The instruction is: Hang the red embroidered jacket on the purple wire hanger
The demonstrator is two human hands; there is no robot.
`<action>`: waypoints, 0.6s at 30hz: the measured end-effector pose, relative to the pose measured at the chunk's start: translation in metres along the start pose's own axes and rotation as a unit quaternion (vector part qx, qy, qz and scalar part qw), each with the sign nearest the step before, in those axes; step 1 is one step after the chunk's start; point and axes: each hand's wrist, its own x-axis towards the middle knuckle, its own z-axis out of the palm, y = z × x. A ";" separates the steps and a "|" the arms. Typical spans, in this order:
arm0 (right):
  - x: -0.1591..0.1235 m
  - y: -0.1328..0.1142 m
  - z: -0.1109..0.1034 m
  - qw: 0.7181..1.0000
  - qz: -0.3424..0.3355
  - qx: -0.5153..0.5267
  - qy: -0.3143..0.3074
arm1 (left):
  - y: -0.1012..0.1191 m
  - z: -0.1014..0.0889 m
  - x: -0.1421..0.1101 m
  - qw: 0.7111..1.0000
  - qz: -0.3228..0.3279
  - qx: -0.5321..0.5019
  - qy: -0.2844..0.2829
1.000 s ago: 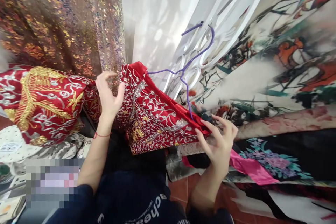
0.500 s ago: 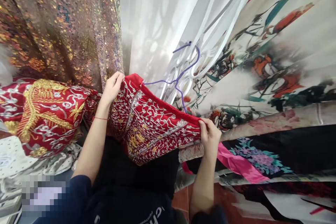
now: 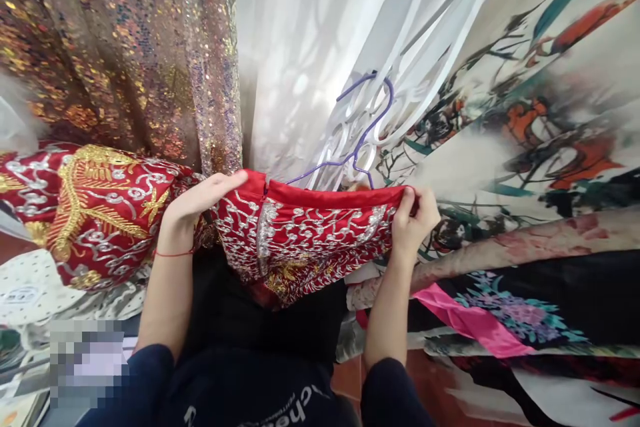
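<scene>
A red skirt (image 3: 320, 227) with silver and gold embroidery is stretched between my two hands, its plain red waistband at the top. My left hand (image 3: 203, 199) grips the waistband's left end, thumb along its upper edge. At the other end, my right hand (image 3: 416, 213) pinches the band between thumb and curled fingers. Behind the band, a purple hanger (image 3: 367, 133) rises with its hook up; its lower part is hidden by the skirt. Left of my left wrist lies more red cloth (image 3: 107, 207) with gold and silver embroidery; whether it belongs to the skirt I cannot tell.
A sequined curtain-like cloth (image 3: 125, 47) hangs at the upper left, beside sheer white fabric (image 3: 300, 33). White ring-shaped hangers or straps (image 3: 440, 47) hang behind the purple hanger. At right are a bird-print cloth (image 3: 565, 113), a pink ribbon (image 3: 473, 320) and black floral fabric (image 3: 590, 293).
The waistband has gone from sloping down to the right to nearly level. My left hand has dropped and moved left, while my right hand has risen with its end of the band.
</scene>
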 end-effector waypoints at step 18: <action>-0.035 -0.031 0.046 0.979 -0.151 -0.049 0.129 | 0.038 0.012 -0.007 0.980 0.076 0.183 -0.003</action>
